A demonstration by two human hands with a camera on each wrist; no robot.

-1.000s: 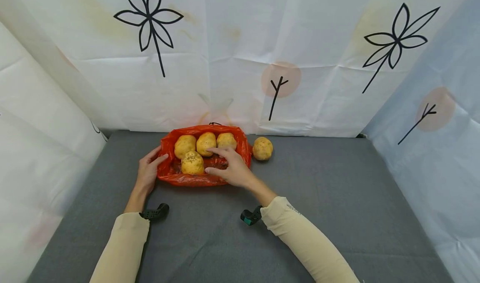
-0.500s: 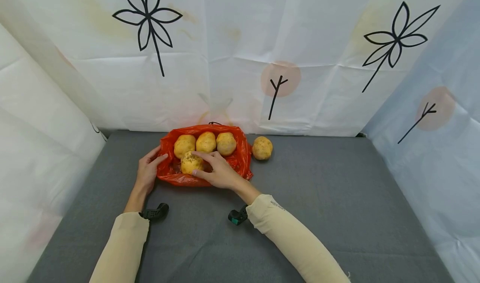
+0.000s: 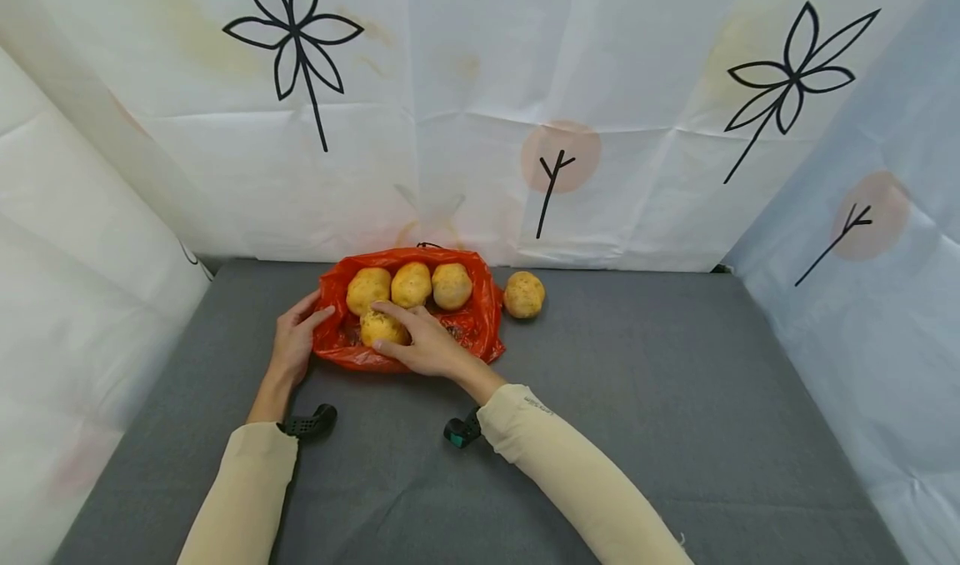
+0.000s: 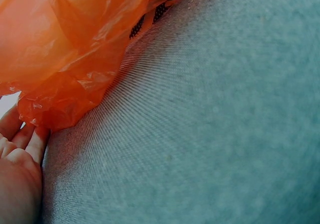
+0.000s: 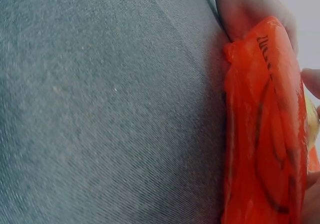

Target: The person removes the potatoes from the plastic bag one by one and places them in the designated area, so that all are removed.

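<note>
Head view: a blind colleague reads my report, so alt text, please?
A right hand is curled round a potato in a red bag; the left hand holds the bag's left edge. Three more potatoes show inside; a fifth potato lies right of it on grey cloth.

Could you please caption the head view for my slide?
Left grip on a red bag, right grip around potato inside.
</note>
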